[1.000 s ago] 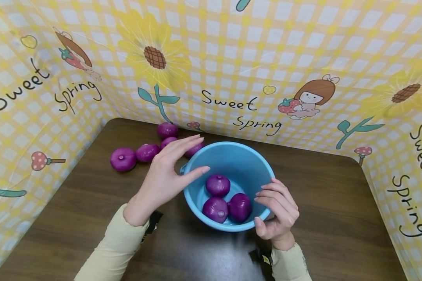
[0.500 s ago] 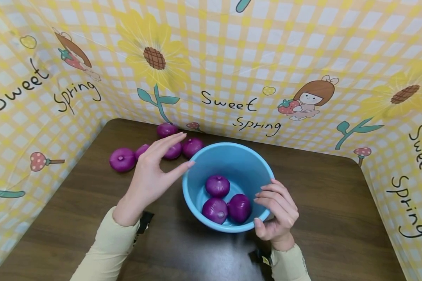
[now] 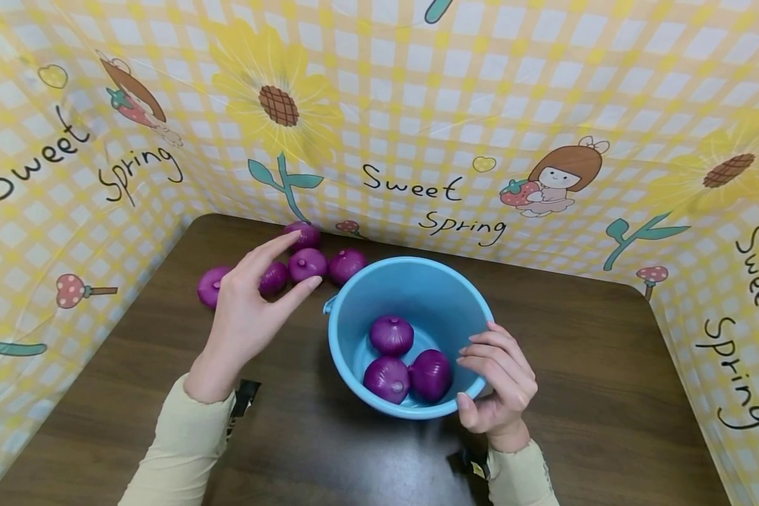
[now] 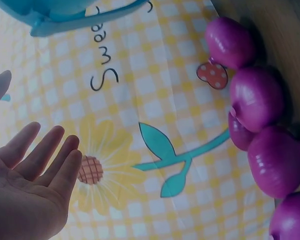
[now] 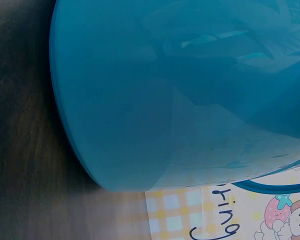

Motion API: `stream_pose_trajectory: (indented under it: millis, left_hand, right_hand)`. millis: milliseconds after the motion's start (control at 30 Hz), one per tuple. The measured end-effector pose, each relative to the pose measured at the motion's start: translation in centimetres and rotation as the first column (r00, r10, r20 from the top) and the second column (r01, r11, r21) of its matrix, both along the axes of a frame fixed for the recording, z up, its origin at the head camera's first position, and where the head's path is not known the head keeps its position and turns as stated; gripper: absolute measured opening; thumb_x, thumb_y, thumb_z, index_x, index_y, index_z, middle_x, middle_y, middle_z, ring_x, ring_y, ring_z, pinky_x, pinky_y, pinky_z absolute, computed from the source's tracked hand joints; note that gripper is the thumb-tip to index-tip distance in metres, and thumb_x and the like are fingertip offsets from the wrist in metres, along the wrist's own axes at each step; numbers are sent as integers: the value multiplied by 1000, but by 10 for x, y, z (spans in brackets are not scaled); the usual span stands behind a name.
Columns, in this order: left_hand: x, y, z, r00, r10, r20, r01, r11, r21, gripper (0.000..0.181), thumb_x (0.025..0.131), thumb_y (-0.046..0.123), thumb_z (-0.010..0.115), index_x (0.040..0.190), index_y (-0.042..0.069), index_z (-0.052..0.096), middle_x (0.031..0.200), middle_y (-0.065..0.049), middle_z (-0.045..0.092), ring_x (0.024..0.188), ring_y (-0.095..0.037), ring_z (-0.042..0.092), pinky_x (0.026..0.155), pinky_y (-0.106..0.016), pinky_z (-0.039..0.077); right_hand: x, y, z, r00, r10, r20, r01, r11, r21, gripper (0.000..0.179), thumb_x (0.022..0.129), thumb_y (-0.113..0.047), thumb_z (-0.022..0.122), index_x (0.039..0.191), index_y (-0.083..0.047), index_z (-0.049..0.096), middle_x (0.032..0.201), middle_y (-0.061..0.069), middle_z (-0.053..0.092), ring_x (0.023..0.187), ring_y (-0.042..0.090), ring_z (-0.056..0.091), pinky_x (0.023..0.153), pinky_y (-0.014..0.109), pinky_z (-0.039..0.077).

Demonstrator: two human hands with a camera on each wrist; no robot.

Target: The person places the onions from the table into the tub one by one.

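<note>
1. Head view, nearest: right hand hooked over the right side of the blue bucket, grip grasping its rim; probably steadying it.
2. Inside the bucket: three purple onions, close together on the bottom.
3. To the left of the bucket: left hand, grip released and empty, thumb spread away from fingers, apart from any onion in the left wrist view.
4. Step in hand, as a judgement: between onions, poised to pick one up, likely to join the three. Calls next for curling left thumb and fingers round one without nudging its neighbours, then lifting it over the rim.
5. Farther back, on the brown tabletop: five more onions, bunched near the left hand.
6. Farthest: yellow checked cloth, printed "Sweet Spring" three times, cut to "Swee" and "ring" in the wrist views. No brand to be read; faint marks on the bucket's outside, too dim to make out.
</note>
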State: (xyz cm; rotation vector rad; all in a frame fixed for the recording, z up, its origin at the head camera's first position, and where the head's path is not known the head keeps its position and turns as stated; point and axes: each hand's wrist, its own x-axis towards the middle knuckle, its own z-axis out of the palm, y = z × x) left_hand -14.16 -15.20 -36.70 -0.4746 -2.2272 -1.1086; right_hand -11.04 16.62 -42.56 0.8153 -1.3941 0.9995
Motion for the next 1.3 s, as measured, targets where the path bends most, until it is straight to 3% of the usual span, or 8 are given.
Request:
stream_pose_trajectory:
  millis: [233, 300, 533, 633, 700, 800, 933, 1300]
  left_hand:
    - [-4, -17, -5, 997, 83, 1, -83, 996, 18, 64, 79, 16, 91, 138, 18, 66, 134, 4, 65, 123, -20, 60, 102, -23, 44]
    - [-5, -21, -6, 994, 105, 2, -105, 994, 25, 64, 79, 15, 91, 138, 18, 66, 134, 4, 65, 104, -18, 65, 89, -16, 43]
    - [-7, -35, -7, 986, 164, 0, -164, 986, 39, 61, 79, 11, 90, 135, 15, 68, 130, -1, 67, 96, -12, 65, 96, -18, 40]
    - [-8, -41, -8, 981, 192, -2, -191, 981, 43, 60, 79, 11, 89, 136, 16, 67, 129, -3, 68, 61, 1, 46, 78, -16, 40]
    - [-8, -44, -8, 978, 209, 6, -210, 977, 47, 61, 80, 12, 89, 137, 17, 67, 129, -2, 68, 58, 0, 36, 75, -16, 38]
    - [-7, -48, -7, 974, 225, 31, -227, 972, 58, 62, 80, 13, 89, 137, 20, 67, 131, 2, 67, 85, -5, 58, 83, -16, 41]
    - [-7, -54, -4, 968, 238, 75, -243, 967, 78, 62, 81, 17, 89, 138, 24, 66, 133, 5, 66, 121, -18, 60, 99, -19, 41]
    - [-7, -70, -8, 943, 297, 151, -311, 947, 78, 57, 85, 25, 86, 139, 26, 65, 134, 4, 65, 125, -22, 59, 105, -26, 42]
  right_hand:
    - [-1, 3, -5, 1000, 7, -4, -7, 1000, 1, 55, 89, -44, 63, 57, 1, 64, 62, 15, 64, 58, 37, 60, 90, 48, 56]
    - [-1, 3, -5, 1000, 9, -5, -9, 1000, 1, 55, 89, -44, 63, 58, 1, 64, 62, 15, 65, 59, 37, 60, 90, 48, 56]
    - [-1, 2, -6, 1000, 11, -9, -12, 1000, -4, 54, 89, -43, 63, 58, 1, 64, 62, 15, 65, 59, 37, 60, 90, 49, 56]
    - [-1, 1, -4, 1000, 13, -14, -13, 1000, -7, 54, 89, -43, 63, 57, 1, 64, 61, 15, 64, 58, 37, 60, 89, 49, 56]
    - [-1, 1, -3, 1000, 12, -17, -13, 1000, -9, 54, 89, -43, 63, 57, 1, 63, 61, 15, 64, 58, 37, 60, 89, 49, 56]
    - [0, 1, -2, 1000, 10, -14, -10, 1000, -7, 55, 89, -43, 63, 57, 1, 63, 61, 15, 64, 59, 36, 60, 89, 49, 56]
    - [0, 1, -1, 1000, 8, -5, -8, 1000, -4, 56, 90, -44, 63, 57, 1, 63, 61, 15, 63, 58, 36, 60, 90, 47, 56]
    - [0, 0, 0, 1000, 3, -8, -3, 1000, -4, 57, 90, -44, 62, 57, 2, 63, 60, 15, 63, 59, 36, 60, 90, 47, 56]
